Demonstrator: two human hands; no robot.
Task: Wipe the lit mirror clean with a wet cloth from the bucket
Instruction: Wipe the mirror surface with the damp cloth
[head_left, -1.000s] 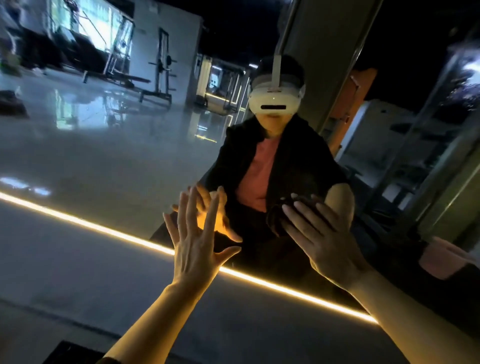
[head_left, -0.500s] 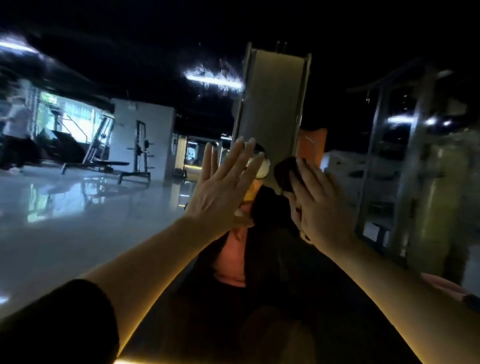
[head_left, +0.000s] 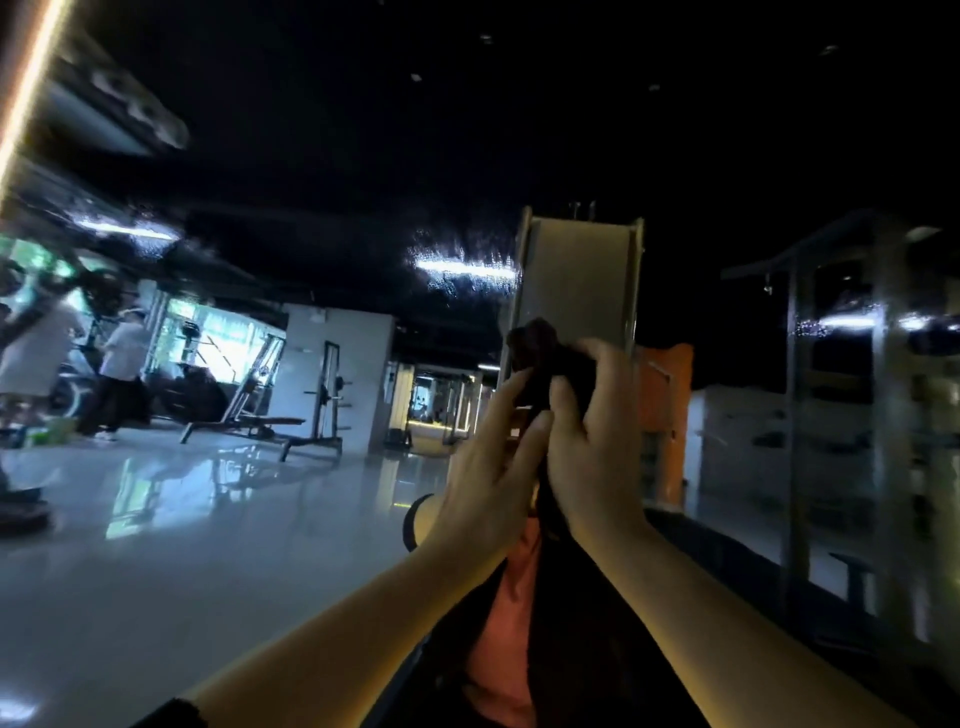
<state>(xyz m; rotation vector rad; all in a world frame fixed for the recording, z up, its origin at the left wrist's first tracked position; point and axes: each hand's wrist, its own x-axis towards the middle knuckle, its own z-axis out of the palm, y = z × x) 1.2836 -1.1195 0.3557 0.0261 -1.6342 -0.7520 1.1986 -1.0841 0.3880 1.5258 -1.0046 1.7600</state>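
- While both hands meet high on the mirror (head_left: 322, 519), the step in hand looks like regathering the cloth (head_left: 545, 358) before the next pass, so I would bunch it into a firm pad first.
- The right hand (head_left: 597, 447) curls its fingers round the dark cloth, which sits up against the glass at the top of the hands.
- The left hand (head_left: 488, 478) lies alongside with fingers nearly straight, tips touching the cloth and the right thumb; whether it pinches any fabric I cannot tell.
- Overlapping strokes with even pressure should suit the wet streaks that shimmer near the reflected ceiling lights.
- The cloth looks soft, crumpled and dark, lumpy at its upper end.
- The mirror is flat, hard and glossy, reflecting a shiny gym floor; a glowing light strip (head_left: 26, 88) runs along its upper left edge.
- No bucket shows.
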